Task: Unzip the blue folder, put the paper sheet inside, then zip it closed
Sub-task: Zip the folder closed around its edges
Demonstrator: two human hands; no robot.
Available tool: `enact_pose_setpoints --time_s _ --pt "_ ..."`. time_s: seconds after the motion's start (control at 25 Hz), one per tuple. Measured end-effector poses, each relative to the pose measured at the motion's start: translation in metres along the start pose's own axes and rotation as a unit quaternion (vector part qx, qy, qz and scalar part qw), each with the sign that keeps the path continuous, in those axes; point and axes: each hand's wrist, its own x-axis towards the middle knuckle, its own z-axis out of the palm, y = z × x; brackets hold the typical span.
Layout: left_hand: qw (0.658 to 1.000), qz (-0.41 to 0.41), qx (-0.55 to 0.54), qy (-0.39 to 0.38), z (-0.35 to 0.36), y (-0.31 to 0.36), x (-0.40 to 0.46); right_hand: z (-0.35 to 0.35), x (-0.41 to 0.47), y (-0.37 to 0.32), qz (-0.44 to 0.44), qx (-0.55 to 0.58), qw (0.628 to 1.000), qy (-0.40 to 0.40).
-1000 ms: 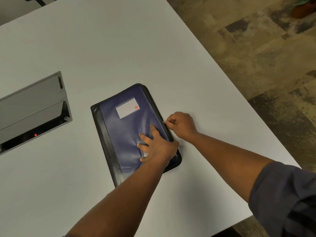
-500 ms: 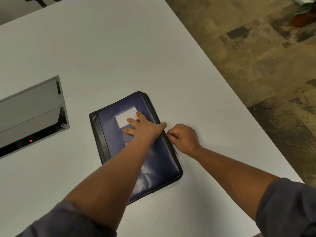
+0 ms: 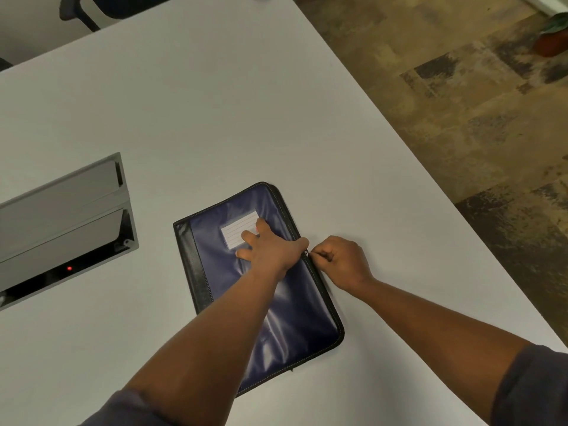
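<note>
The blue folder (image 3: 295, 312) with black trim lies flat on the white table (image 3: 215, 118), a white lined label (image 3: 236, 233) on its cover. My left hand (image 3: 270, 245) presses flat on the cover over the label, fingers spread. My right hand (image 3: 344, 261) sits at the folder's right edge, fingers curled, pinching the zipper pull (image 3: 307, 253) about halfway along that side. No paper sheet is in view.
A grey flip-up cable box (image 3: 61, 219) with a small red light is set in the table to the left. The table's right edge runs diagonally beside patterned floor (image 3: 461, 118). A chair base (image 3: 80, 10) shows at the far side.
My left hand slid up the cover from near the lower right corner to the label. My right hand stayed pinched at the right edge. The camera view shifted.
</note>
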Motion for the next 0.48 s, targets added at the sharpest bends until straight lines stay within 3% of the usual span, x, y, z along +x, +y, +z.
enact_pose_setpoints --time_s 0.48 --pt "1.000 -0.004 0.004 -0.023 0.003 -0.006 0.007 0.004 0.108 -0.030 -0.030 -0.072 0.997 -0.012"
